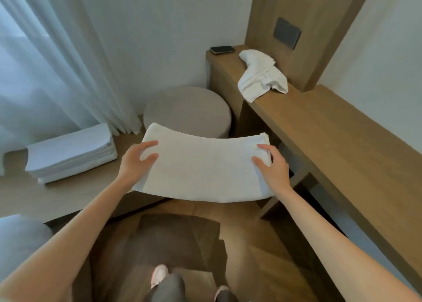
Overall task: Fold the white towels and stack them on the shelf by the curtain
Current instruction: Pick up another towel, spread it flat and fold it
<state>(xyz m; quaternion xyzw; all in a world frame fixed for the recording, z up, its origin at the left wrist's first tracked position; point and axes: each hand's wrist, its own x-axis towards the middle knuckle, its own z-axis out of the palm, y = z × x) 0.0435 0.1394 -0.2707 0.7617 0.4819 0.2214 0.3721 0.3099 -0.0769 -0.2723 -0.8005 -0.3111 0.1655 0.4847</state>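
Gripping a folded towel (pixel 205 167) by its ends, left hand (pixel 137 160) and right hand (pixel 270 164)

Just beyond the grip, a round grey stool (pixel 187 110), near the desk's end. Farther off and to the right, a long wooden desk (pixel 331 128) along the white wall (pixel 159 27), with a phone (pixel 222 49) lying flat at its far end (screen dark). Above the desk, up and right of the grip, a tall wood panel (pixel 296 9) bearing a dark square plate (pixel 287 33). Below the grip, wood-patterned floor (pixel 251 233), a grey trouser leg (pixel 170 288) and two shoes: a pale one (pixel 159 275), a darker one (pixel 221 292) to its right. Low and far left, something pale and soft (pixel 18 237) (too blurred to name).
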